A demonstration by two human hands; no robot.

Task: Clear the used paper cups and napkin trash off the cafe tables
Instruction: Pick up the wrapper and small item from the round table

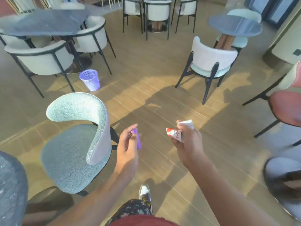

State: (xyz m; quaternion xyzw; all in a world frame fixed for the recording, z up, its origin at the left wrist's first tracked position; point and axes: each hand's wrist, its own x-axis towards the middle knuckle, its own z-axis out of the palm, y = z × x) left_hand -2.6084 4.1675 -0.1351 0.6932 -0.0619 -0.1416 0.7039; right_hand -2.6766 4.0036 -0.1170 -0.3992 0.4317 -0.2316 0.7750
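A grey chair (71, 152) stands just left of the left hand's fingers, and a dark table (44, 23) sits far ahead of them. A purple mesh bin (90, 79) stands on the floor, well ahead and to the left of both hands, likely where the trash is headed. The right hand (187, 144) grips a crushed red-and-white cup (175, 134), with a white napkin (187, 122) bunched above its fingers, probably so one hand carries both. The left hand (126, 149) curls its fingers round a small purple thing (138, 142); what it is cannot be told.
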